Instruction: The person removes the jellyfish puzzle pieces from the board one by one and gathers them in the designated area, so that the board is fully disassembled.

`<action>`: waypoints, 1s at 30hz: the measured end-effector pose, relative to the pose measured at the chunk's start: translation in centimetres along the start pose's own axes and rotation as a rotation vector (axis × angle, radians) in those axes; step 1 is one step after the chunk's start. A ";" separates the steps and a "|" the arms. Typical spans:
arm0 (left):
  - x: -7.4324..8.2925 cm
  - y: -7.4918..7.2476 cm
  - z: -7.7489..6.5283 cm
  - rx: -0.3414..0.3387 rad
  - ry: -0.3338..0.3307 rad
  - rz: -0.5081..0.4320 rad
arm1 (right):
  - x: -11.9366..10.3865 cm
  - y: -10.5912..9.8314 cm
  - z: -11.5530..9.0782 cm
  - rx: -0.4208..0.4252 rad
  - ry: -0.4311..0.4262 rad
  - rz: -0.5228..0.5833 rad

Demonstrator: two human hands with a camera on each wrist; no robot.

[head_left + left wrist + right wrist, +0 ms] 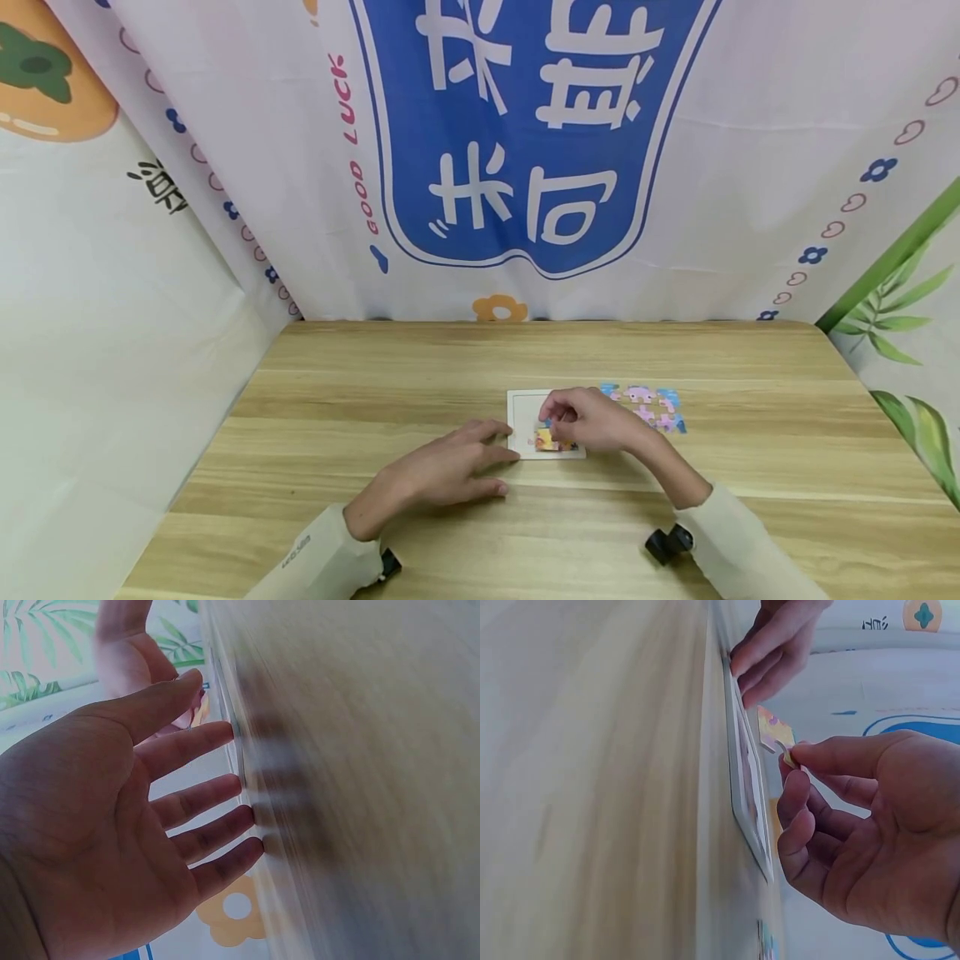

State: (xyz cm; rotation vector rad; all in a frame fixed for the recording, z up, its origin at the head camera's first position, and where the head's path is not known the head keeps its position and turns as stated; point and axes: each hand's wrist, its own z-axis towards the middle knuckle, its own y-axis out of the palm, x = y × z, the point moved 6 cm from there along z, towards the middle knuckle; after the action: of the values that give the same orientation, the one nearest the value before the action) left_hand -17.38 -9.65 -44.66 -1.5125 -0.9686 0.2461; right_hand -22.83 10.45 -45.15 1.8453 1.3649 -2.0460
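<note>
A square white puzzle tray (pixel 523 410) lies flat on the table. My left hand (pixel 453 467) rests at its left side, with fairly straight, spread fingers (pixel 199 802) touching the edge. Over the tray, my right hand (pixel 596 418) pinches a yellow-orange jigsaw piece (pixel 774 729) between thumb and fingertips. In the right wrist view the piece is tilted and raised above the tray's rim (pixel 739 796). It looks like more than one piece joined, but the fingers cover part of it. What lies in the tray under the right hand is mostly hidden.
Pink and blue jigsaw pieces (pixel 643 407) lie grouped on the wooden table (pixel 360 392), just right of the tray and partly behind the right hand. A printed cloth (pixel 420 287) hangs along the table's far edge.
</note>
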 end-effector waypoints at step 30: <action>-0.1 0.1 0.1 0.015 -0.010 0.008 | 3.1 -3.3 -4.3 0.090 0.010 -0.119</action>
State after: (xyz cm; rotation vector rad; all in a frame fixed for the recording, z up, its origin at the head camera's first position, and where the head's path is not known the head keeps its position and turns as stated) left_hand -17.48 -9.61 -44.80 -1.5031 -0.9669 0.2656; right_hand -22.30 16.72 -45.44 1.8530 1.4420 -2.1923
